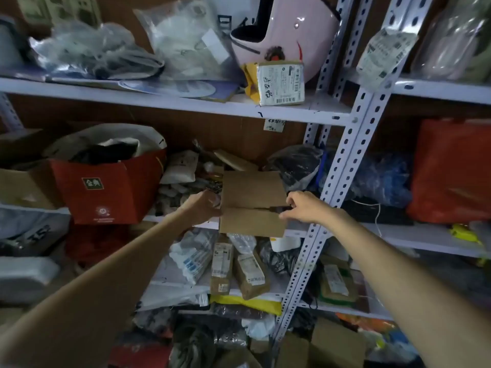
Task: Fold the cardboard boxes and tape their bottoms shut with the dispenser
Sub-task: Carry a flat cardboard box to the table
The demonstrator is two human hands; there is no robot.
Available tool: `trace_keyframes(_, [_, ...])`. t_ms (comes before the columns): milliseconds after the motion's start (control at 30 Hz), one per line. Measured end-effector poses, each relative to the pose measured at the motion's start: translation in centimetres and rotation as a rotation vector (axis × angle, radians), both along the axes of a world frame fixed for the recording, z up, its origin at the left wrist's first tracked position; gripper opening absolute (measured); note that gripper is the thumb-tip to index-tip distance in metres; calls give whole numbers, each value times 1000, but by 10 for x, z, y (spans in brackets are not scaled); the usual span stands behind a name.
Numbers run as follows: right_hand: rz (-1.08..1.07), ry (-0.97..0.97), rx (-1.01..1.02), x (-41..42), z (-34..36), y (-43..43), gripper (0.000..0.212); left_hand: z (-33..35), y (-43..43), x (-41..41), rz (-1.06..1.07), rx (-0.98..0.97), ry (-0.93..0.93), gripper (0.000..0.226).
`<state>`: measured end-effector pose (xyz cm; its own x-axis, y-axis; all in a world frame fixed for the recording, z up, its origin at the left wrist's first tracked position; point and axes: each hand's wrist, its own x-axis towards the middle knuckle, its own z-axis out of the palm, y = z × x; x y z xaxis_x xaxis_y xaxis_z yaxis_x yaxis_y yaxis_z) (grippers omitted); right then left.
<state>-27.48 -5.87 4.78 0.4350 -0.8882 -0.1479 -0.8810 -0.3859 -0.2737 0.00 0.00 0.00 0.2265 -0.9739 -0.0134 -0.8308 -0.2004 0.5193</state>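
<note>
The cardboard box (252, 189) hangs between my two hands, bottom face towards me, its two flaps folded in to meet along a level seam (244, 207). My left hand (203, 208) is at the box's 9 o'clock and my right hand (308, 207) at its 3 o'clock, both level with that seam.

At 3 o'clock the seam gapes into a short dark slit just beside my right fingertips. The box's lower edge overlaps the front lip of the middle shelf board (403, 239). The perforated steel upright (342, 166) rises near the box at 3 o'clock, behind my right wrist. A black plastic bag (295, 162) crowds in at 1 o'clock, and a red paper bag (106, 192) stands well off at 9 o'clock. Labelled parcels (249, 269) lie on the lower shelf at 6 o'clock. Towards me, the room in front of the box is open.

My right thumb (285, 215) and forefinger are drawn close together, pinching the box's right edge at the end of the seam, with the other fingers curled behind. My left hand holds the left edge; its fingertips are hidden by the cardboard, so I cannot tell how far they wrap.
</note>
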Motion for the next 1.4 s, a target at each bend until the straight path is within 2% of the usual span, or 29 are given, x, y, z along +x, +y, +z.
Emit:
trace_keyframes(100, [-53, -10, -26, 9, -8, -12, 60, -11, -14, 4, 19, 31, 114, 58])
trace_keyframes(233, [-89, -26, -13, 16, -24, -30, 70, -22, -32, 2, 33, 32, 191, 51])
trace_keyframes(300, [-135, -88, 26, 19, -28, -39, 79, -28, -41, 0, 8, 24, 280, 39])
trace_keyframes(433, [-186, -261, 35, 28, -45, -50, 82, -40, -54, -9, 76, -31, 561, 55])
trace_keyframes(500, [-243, -422, 55, 31, -55, -56, 80, -46, -62, -14, 45, -31, 724, 50])
trace_keyframes(567, [-358, -633, 199, 32, -60, -63, 93, -46, -61, -17, 29, -34, 848, 32])
trace_keyframes(600, [-396, -706, 275, 32, -60, -66, 102, -44, -59, -17, 21, -31, 882, 32])
trace_keyframes(633, [-415, -740, 326, 33, -59, -68, 109, -43, -56, -17, 15, -14, 917, 41])
trace_keyframes(733, [-400, -731, 346, 37, -57, -62, 122, -38, -44, -11, 36, 84, 940, 94])
trace_keyframes(800, [-345, -709, 295, 37, -56, -52, 128, -36, -37, -5, 1, 147, 929, 115])
trace_keyframes(867, [-276, -705, 243, 38, -58, -41, 130, -38, -31, 1, -62, 140, 920, 116])
trace_keyframes(967, [-240, -749, 181, 41, -59, -23, 125, -40, -27, 7, -84, 96, 1029, 100])
trace_keyframes(1067, [-281, -864, 112, 50, -62, -2, 107, -40, -24, 15, -86, 38, 1070, 91])
trace_keyframes(1167, [-399, -927, 12, 64, -67, 23, 93, -44, -19, 26, -176, -83, 979, 97])
trace_keyframes(1267, [-516, -943, -89, 75, -72, 53, 98, -42, -12, 36, -363, -100, 928, 106])
trace_keyframes(1400, [-642, -988, -176, 73, -71, 95, 108, -38, -8, 31, -527, -38, 864, 107])
